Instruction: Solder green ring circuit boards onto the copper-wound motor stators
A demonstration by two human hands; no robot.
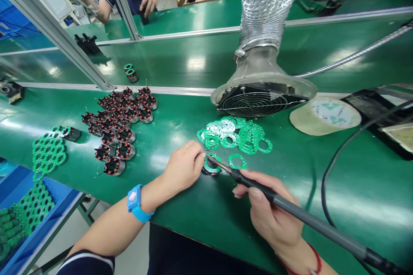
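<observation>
My right hand (274,206) grips a soldering iron (290,211) like a pen. The iron's tip reaches a green ring-shaped circuit board (217,157) that sits on a motor stator (211,172). At the left side of that stator is my left hand (183,165), its fingers curled closed against the edge; they partly hide it. A blue band circles my left wrist. Just right of the stator a loose green ring board (237,161) lies flat on the table. Behind it spreads a pile of ring boards (248,137), some showing white faces.
Many copper-wound stators (119,124) stand left. Panels of ring boards (48,152) lie farther left, above a blue bin (67,197). A fume-extraction hood (263,81) hangs low over the pile. A tape roll (322,116) and cable (324,189) are right. Co-workers sit across the conveyor (174,58).
</observation>
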